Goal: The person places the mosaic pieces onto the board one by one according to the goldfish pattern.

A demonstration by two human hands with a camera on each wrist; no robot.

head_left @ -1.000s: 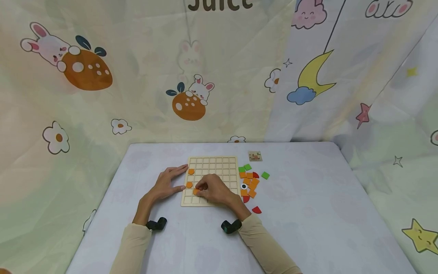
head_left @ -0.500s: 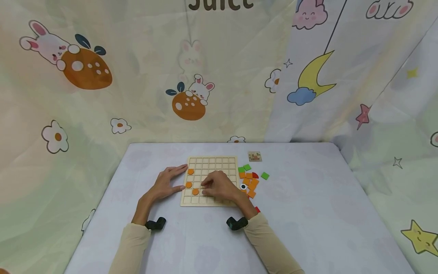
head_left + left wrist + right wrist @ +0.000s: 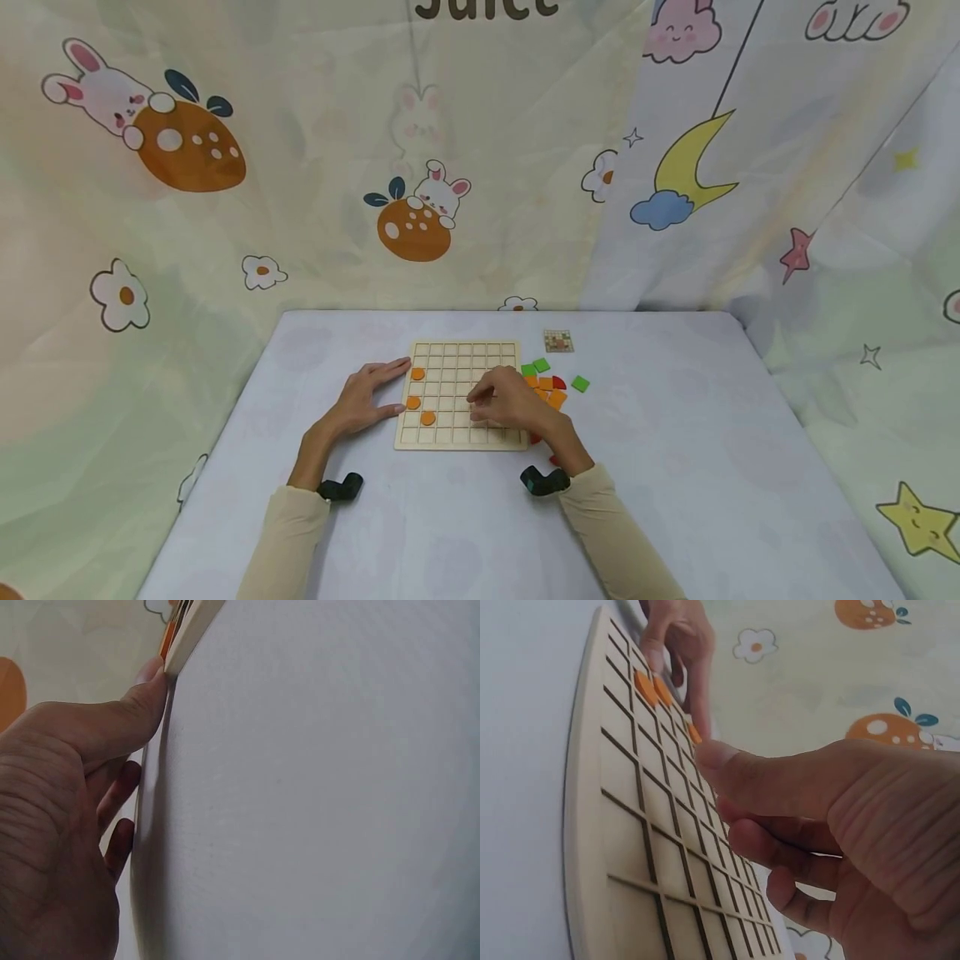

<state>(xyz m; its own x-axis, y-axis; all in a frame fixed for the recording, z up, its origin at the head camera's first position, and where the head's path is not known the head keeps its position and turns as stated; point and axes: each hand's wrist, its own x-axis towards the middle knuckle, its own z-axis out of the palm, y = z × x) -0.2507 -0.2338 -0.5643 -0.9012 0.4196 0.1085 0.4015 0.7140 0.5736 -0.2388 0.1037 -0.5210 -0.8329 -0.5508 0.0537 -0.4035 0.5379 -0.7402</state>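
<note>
A wooden grid board (image 3: pixel 453 367) lies on the table with three orange discs (image 3: pixel 427 418) in its left columns. My left hand (image 3: pixel 363 398) rests at the board's left edge, fingers extended and thumb spread. In the left wrist view the thumb (image 3: pixel 127 724) touches the board's edge. My right hand (image 3: pixel 510 398) is over the right part of the board with loosely bent fingers. Nothing shows between its thumb and fingertips in the right wrist view, where the discs (image 3: pixel 645 688) appear at the board's far end.
Right of the board lie orange tiles (image 3: pixel 557 399), green tiles (image 3: pixel 581 383) and red quarter-round pieces (image 3: pixel 558 382), partly hidden by my right hand. A small patterned card (image 3: pixel 558 341) is behind them. A printed cloth backdrop (image 3: pixel 510 167) stands behind the table.
My right hand has let go of the lower orange disc, left it on the board and moved right toward the loose tiles. The left hand stays at the board's edge.
</note>
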